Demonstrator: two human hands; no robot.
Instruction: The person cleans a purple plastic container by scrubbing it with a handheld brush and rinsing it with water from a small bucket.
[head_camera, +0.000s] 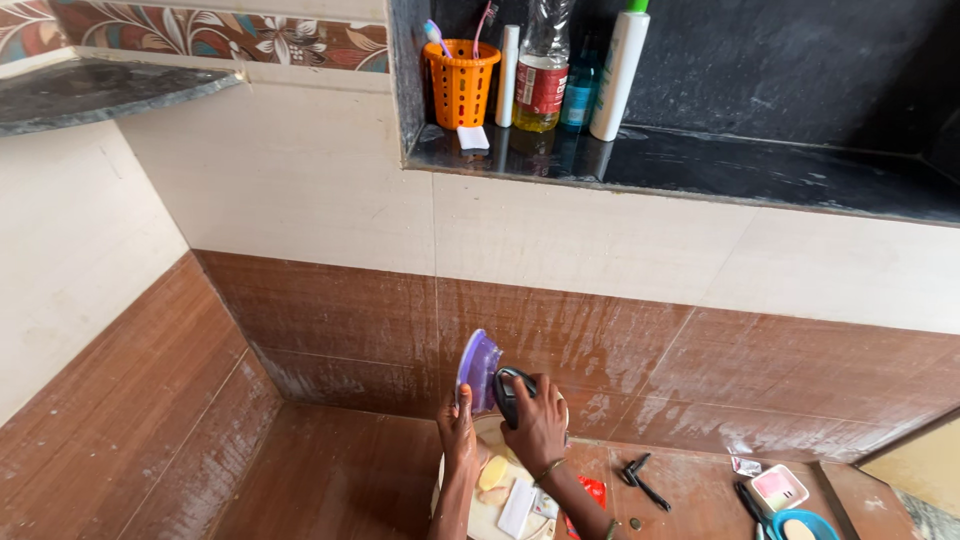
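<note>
My left hand (457, 428) holds the lower edge of a purple plastic piece (477, 366) that stands tilted upright in front of the brown wall tiles. My right hand (541, 425) is closed around a dark grey handle-like part (507, 390) right beside the purple piece; I cannot tell whether the two are joined. Both hands are raised over a round white surface (488, 512) that carries a yellow soap bar (492, 471) and a white bar (517, 508). A bangle sits on my right wrist.
A dark wall niche (700, 165) holds an orange basket (460, 85) with toothbrushes, several bottles and a white tube. A stone corner shelf (90, 90) juts out upper left. On the brown floor lie a black tool (640, 478), a red sachet (593, 490), a pink soap dish (780, 487) and a blue dish (800, 524).
</note>
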